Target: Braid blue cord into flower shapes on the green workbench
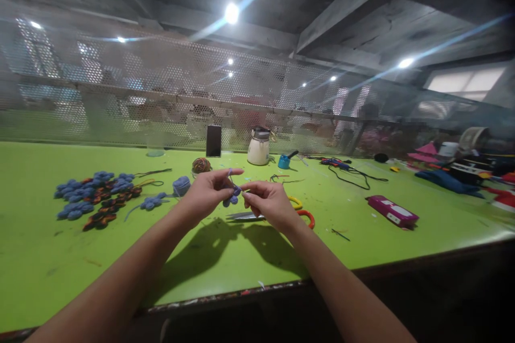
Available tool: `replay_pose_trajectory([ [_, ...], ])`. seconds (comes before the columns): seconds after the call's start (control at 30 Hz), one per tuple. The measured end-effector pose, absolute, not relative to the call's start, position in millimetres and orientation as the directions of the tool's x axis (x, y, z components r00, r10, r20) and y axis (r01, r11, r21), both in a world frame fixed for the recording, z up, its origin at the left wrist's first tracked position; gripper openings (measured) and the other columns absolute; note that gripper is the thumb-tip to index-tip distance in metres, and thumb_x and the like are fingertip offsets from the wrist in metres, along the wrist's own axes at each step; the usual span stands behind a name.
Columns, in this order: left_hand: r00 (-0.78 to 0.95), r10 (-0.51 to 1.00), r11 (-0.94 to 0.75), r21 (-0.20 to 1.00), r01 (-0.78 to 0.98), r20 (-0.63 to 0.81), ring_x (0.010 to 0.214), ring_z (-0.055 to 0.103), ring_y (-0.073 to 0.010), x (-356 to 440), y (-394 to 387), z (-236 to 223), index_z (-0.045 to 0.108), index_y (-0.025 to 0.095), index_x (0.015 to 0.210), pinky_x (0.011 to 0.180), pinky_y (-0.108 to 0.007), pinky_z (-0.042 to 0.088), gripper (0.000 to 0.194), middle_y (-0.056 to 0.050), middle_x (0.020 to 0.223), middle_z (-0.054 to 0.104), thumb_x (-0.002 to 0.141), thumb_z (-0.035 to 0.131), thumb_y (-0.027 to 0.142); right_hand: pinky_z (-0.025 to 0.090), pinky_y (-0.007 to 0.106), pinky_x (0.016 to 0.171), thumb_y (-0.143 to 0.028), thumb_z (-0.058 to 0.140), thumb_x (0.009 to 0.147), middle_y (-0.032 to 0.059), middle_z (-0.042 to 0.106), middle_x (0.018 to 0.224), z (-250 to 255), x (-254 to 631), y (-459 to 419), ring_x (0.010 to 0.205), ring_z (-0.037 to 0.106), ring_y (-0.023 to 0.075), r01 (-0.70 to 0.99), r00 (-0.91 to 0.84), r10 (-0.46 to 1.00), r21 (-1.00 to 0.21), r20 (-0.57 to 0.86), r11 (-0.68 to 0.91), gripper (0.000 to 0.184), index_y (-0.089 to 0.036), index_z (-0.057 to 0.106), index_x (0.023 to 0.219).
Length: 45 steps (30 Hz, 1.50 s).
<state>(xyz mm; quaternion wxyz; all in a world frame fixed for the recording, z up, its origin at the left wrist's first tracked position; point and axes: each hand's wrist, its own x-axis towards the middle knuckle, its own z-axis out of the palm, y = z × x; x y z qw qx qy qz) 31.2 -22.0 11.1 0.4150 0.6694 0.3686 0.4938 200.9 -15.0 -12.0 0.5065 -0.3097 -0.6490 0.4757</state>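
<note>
My left hand [207,191] pinches a small blue crocheted piece [230,201] between thumb and fingers, with blue yarn looped over its outstretched index finger. My right hand [267,202] is closed in a pinch right beside that piece; what its fingertips grip is too small to make out. Under the right hand lie scissors [243,216] with red and yellow handles, partly hidden by it. A ball of blue yarn [182,186] sits left of my left hand, and a multicoloured yarn ball [201,165] is behind it.
Blue crocheted flowers [75,209] and dark orange ones [105,215] lie at left, with a single blue flower [153,201] nearer. Behind stand a phone [213,141], a white jug [258,149] and a blue pot [284,161]. A purple box [393,211] and a dark cable [354,178] are at right.
</note>
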Motion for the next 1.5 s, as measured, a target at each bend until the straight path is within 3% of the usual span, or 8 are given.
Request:
replay_pose_trajectory([
  [0.2,0.184,0.758,-0.646,0.682,0.342,0.626,0.061,0.048,-0.0136,40.2,-25.7,7.5,0.073,0.022,0.094,0.059,-0.026,0.037,0.026,-0.002,0.067,0.055,0.072,0.060,0.017,0.024,0.016,0.034,-0.027,0.076,0.057,-0.0018,0.058,0.051,-11.2,198.5,-15.6,0.036,0.042,0.0039,-0.273,-0.297,0.943,-0.960,0.148,0.065,0.030,-0.012,0.064,0.080],
  [0.3,0.127,0.820,-0.572,0.813,0.113,0.559,0.064,0.051,-0.0131,42.8,-26.0,7.1,0.071,0.021,0.098,0.062,-0.026,0.040,0.029,-0.001,0.069,0.057,0.070,0.065,0.019,0.023,0.016,0.036,-0.026,0.075,0.059,-0.0020,0.057,0.053,-11.4,193.8,-18.2,0.037,0.040,0.0027,-0.404,-0.291,0.934,-0.912,0.205,0.075,0.029,-0.012,0.063,0.081],
  [0.4,0.158,0.923,-0.301,0.914,-0.273,0.351,0.066,0.056,-0.0113,41.6,-25.7,8.2,0.069,0.020,0.102,0.067,-0.025,0.043,0.038,0.000,0.072,0.061,0.065,0.071,0.016,0.029,0.017,0.038,-0.026,0.074,0.063,-0.0018,0.057,0.055,-11.5,190.6,-21.5,0.039,0.042,0.0032,-0.451,-0.245,0.924,-0.879,0.292,0.158,0.027,-0.012,0.064,0.084],
  [0.53,0.221,0.940,-0.132,0.875,-0.467,0.260,0.068,0.059,-0.0091,36.8,-28.1,11.6,0.071,0.018,0.093,0.068,-0.021,0.044,0.033,0.001,0.072,0.064,0.061,0.073,0.009,0.034,0.019,0.039,-0.026,0.071,0.069,-0.0007,0.060,0.057,-10.2,193.9,-23.8,0.041,0.046,0.0053,-0.383,-0.211,0.870,-0.856,0.446,0.346,0.023,-0.014,0.066,0.088],
  [0.67,0.198,0.946,-0.134,0.866,-0.481,0.256,0.067,0.059,-0.0094,32.3,-32.0,16.8,0.072,0.017,0.086,0.064,-0.020,0.044,0.027,0.000,0.070,0.067,0.061,0.073,0.007,0.038,0.020,0.040,-0.025,0.068,0.072,-0.0005,0.061,0.058,-5.9,201.0,-24.6,0.040,0.047,0.0056,-0.261,-0.241,0.803,-0.833,0.545,0.488,0.022,-0.016,0.067,0.092],
  [0.93,0.220,0.935,-0.148,0.871,-0.469,0.278,0.068,0.060,-0.0082,27.1,-31.7,19.2,0.071,0.017,0.092,0.066,-0.018,0.045,0.033,0.000,0.073,0.066,0.061,0.073,0.005,0.042,0.021,0.042,-0.019,0.066,0.073,0.0010,0.063,0.061,-4.2,209.0,-22.5,0.044,0.050,0.0070,-0.033,-0.211,0.737,-0.759,0.642,0.651,0.019,-0.016,0.069,0.092],
  [1.13,0.226,0.930,-0.173,0.888,-0.426,0.290,0.067,0.059,-0.0071,25.7,-30.7,18.0,0.071,0.016,0.093,0.065,-0.016,0.044,0.033,0.000,0.071,0.064,0.061,0.074,0.008,0.041,0.020,0.041,-0.017,0.064,0.072,0.0021,0.063,0.062,-3.2,212.8,-22.0,0.044,0.049,0.0068,0.054,-0.192,0.686,-0.691,0.701,0.721,0.019,-0.015,0.071,0.090],
  [1.5,0.220,0.931,-0.164,0.874,-0.457,0.290,0.065,0.058,-0.0055,22.5,-25.5,15.8,0.073,0.017,0.085,0.063,-0.013,0.044,0.028,0.001,0.070,0.066,0.060,0.073,0.004,0.041,0.022,0.043,-0.018,0.065,0.073,0.0023,0.064,0.062,-3.6,214.2,-20.1,0.046,0.048,0.0073,0.066,-0.210,0.662,-0.665,0.720,0.744,0.017,-0.015,0.072,0.089],
])
